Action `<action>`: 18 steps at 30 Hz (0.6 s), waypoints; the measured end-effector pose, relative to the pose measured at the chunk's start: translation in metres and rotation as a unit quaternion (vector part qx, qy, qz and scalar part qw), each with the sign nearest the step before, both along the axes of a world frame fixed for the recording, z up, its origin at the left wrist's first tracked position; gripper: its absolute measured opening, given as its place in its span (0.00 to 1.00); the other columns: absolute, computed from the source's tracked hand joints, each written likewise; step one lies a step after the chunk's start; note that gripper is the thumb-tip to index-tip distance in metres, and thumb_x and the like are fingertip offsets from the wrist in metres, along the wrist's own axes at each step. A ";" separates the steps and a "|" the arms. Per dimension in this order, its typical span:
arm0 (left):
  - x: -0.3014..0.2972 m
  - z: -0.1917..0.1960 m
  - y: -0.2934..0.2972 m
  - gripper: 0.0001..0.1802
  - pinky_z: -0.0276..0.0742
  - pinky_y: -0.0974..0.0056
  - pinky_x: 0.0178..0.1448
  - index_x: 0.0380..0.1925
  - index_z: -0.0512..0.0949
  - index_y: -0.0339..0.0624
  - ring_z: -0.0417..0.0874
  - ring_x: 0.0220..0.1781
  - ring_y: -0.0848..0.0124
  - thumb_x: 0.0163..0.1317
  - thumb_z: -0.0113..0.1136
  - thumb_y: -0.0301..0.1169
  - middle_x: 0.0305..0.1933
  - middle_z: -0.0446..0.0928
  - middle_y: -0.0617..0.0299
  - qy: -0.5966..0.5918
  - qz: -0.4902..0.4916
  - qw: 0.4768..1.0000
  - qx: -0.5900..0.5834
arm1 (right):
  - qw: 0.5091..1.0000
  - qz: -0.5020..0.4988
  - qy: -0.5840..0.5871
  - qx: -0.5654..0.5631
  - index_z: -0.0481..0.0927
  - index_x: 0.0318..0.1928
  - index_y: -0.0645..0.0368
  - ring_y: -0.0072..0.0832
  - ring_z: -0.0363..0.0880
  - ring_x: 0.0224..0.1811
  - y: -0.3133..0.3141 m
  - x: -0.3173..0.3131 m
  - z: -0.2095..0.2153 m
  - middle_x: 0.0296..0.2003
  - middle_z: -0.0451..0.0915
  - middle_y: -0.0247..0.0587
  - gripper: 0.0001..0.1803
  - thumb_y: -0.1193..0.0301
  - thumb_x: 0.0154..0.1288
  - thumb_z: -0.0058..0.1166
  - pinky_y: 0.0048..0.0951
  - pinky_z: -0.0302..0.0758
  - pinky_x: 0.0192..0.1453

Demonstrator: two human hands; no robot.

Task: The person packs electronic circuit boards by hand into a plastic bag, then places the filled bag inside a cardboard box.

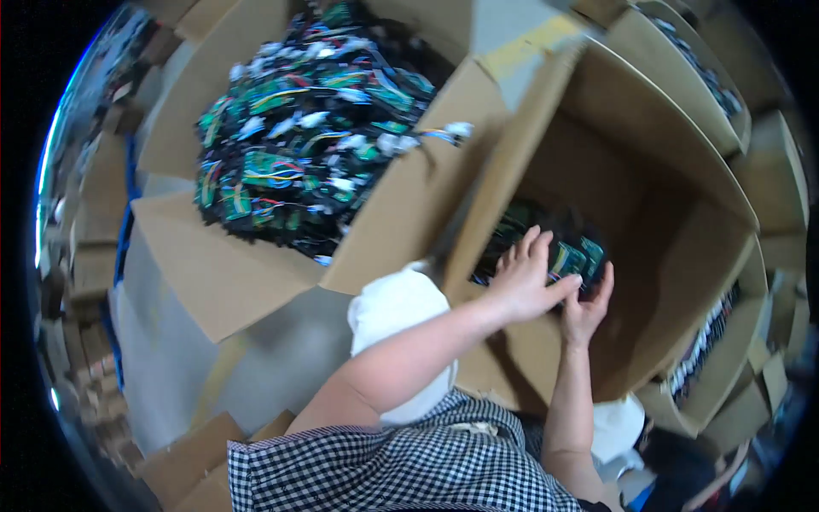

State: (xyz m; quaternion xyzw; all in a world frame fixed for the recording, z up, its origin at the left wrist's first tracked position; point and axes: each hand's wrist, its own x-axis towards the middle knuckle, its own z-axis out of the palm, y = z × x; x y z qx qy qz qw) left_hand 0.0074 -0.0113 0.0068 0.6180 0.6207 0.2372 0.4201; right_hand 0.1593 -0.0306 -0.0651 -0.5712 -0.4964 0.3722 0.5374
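Both hands reach into the tall open cardboard box at the right. Green circuit boards with dark parts and wires lie or are held at its lower left. My left hand rests over them, fingers stretched out and slightly apart, thumb toward my other hand. From the near side my right hand cups the boards' right edge between thumb and fingers. The boards' undersides are hidden, as is how firmly they are gripped. More dark boards show beyond my left fingers.
A second cardboard box at the left is heaped with wired circuit boards; one white connector hangs over its flap. Further boxes with parts stand at the right. White cloth-like covers lie over my knees.
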 end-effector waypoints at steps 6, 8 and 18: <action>0.019 -0.018 -0.011 0.63 0.53 0.55 0.71 0.66 0.47 0.35 0.56 0.69 0.50 0.38 0.74 0.53 0.65 0.55 0.41 -0.328 -0.078 0.941 0.030 | 0.997 0.001 0.081 0.021 0.56 0.67 0.59 0.25 0.71 0.53 -0.038 -0.016 0.055 0.54 0.72 0.39 0.30 0.69 0.68 0.51 0.27 0.68 0.58; 0.023 -0.013 -0.019 0.62 0.56 0.56 0.70 0.67 0.48 0.38 0.57 0.68 0.52 0.37 0.76 0.51 0.66 0.54 0.43 -0.316 -0.119 0.941 0.007 | 0.986 -0.004 0.167 0.013 0.54 0.68 0.57 0.22 0.68 0.55 -0.045 -0.008 0.057 0.56 0.68 0.37 0.29 0.71 0.70 0.47 0.27 0.66 0.61; 0.021 -0.009 -0.021 0.48 0.68 0.69 0.51 0.66 0.53 0.45 0.74 0.50 0.74 0.54 0.58 0.61 0.64 0.64 0.62 -0.438 -0.034 0.897 -0.049 | 0.913 -0.003 0.402 -0.075 0.55 0.67 0.58 0.24 0.78 0.43 -0.081 0.027 0.092 0.48 0.75 0.39 0.30 0.76 0.66 0.49 0.26 0.79 0.44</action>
